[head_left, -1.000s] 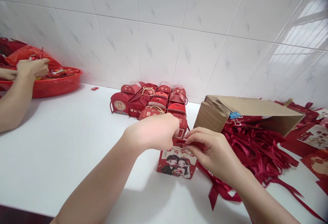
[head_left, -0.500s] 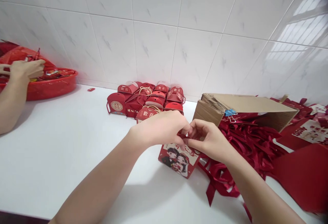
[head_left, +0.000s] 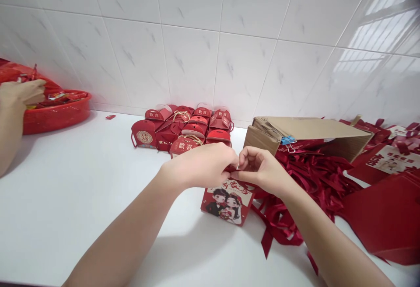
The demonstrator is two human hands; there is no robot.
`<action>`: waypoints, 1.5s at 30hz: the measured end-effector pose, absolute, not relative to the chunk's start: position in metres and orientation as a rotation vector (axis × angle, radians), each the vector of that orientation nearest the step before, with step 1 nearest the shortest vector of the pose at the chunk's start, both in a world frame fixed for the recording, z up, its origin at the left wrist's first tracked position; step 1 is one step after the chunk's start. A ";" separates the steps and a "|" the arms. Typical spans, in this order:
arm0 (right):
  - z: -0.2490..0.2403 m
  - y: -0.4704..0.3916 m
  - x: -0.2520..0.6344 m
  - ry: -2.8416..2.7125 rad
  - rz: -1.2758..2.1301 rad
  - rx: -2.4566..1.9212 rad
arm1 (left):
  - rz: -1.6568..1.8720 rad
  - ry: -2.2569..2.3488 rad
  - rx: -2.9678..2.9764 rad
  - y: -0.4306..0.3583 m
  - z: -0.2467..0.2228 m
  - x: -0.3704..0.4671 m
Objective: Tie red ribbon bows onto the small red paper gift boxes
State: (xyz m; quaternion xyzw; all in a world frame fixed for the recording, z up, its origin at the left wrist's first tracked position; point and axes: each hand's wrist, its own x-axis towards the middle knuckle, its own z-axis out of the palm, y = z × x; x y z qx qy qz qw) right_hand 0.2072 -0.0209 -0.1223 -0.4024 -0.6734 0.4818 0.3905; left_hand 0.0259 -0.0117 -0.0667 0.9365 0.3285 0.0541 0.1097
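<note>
A red box [head_left: 226,206] printed with a cartoon couple stands on the white table, below both hands. My left hand [head_left: 210,164] is closed at the top of the box, its fingertips pinched on a dark red part there. Right beside it my right hand [head_left: 259,169] has its thumb and fingers pressed together at the same top edge. What exactly the fingertips grip is too small and partly hidden to tell.
Red boxes [head_left: 144,134] stand in rows by the tiled wall. At right are an open cardboard box [head_left: 315,127], dark red ribbons [head_left: 305,182] and flat red packaging [head_left: 387,217]. Another person's hand [head_left: 22,94] reaches over a red basin [head_left: 59,116] at far left.
The view has shifted slightly right. My fingers have moved a little at the box top, uncovering more of its printed lettering. The other person's hand remains over the basin.
</note>
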 end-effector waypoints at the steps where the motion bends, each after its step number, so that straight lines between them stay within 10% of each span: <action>1: -0.122 -0.021 0.207 -1.719 1.235 -1.017 | 0.172 0.944 2.751 -0.012 -0.067 0.026; 45: -0.106 -0.025 0.219 -1.954 1.252 -1.083 | 0.163 0.792 2.666 -0.007 -0.070 0.030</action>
